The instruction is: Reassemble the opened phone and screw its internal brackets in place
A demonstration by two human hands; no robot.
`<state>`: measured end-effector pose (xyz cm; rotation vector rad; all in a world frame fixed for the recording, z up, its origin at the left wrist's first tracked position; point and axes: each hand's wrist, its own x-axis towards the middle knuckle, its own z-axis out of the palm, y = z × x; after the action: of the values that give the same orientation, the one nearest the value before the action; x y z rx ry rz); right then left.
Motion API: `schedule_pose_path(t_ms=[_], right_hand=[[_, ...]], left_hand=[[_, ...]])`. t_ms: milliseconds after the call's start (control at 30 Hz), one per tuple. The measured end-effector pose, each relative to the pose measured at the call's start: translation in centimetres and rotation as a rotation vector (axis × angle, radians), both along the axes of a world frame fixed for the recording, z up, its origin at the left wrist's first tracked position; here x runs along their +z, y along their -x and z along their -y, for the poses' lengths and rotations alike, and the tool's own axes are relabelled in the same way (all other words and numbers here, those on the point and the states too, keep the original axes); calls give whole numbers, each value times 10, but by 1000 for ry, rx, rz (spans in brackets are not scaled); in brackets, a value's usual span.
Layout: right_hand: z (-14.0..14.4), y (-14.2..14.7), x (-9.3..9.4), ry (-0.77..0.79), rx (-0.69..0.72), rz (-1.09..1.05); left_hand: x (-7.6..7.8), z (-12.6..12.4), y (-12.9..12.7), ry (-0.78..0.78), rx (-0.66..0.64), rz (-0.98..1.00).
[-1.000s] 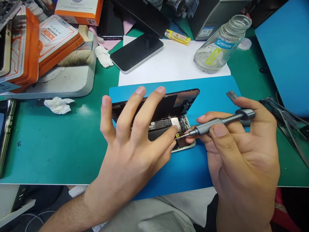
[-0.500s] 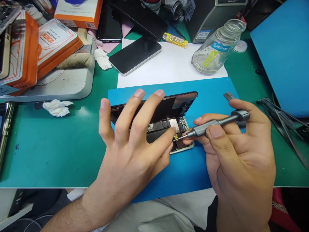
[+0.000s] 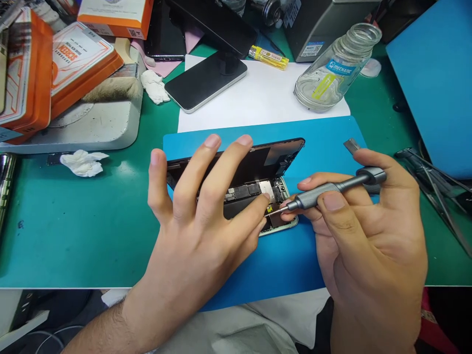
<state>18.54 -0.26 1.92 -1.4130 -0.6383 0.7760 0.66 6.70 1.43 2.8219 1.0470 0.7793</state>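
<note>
An opened smartphone (image 3: 239,210) lies on a blue mat, its screen (image 3: 280,155) tilted up along the far side and the inner parts showing. My left hand (image 3: 195,236) reaches over it, thumb and index finger closed at the near edge, the other fingers spread before the screen. In my right hand (image 3: 361,231) is a grey precision screwdriver (image 3: 317,195), gripped by thumb and fingers, with one finger on its end cap. Its tip points into the phone beside my left index finger; the exact contact is hidden. A flat metal end (image 3: 351,145) pokes out behind my right hand.
Tweezers (image 3: 438,191) lie at the right by a blue panel (image 3: 435,83). Behind the mat stand a tilted glass jar (image 3: 335,71) and a phone-like slab (image 3: 202,86) on white paper. Orange boxes (image 3: 79,61) and crumpled tissue (image 3: 84,162) are at the left.
The view has shifted slightly. Both hands, the screwdriver and the opened phone keep nearly the same positions relative to one another.
</note>
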Motion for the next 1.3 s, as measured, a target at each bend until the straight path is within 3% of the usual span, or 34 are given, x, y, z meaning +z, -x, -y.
schedule_pose_path(t_ms=[1300], right_hand=[[-1, -2, -4, -38, 34, 10]], left_hand=[[-2, -1, 0, -2, -19, 22]])
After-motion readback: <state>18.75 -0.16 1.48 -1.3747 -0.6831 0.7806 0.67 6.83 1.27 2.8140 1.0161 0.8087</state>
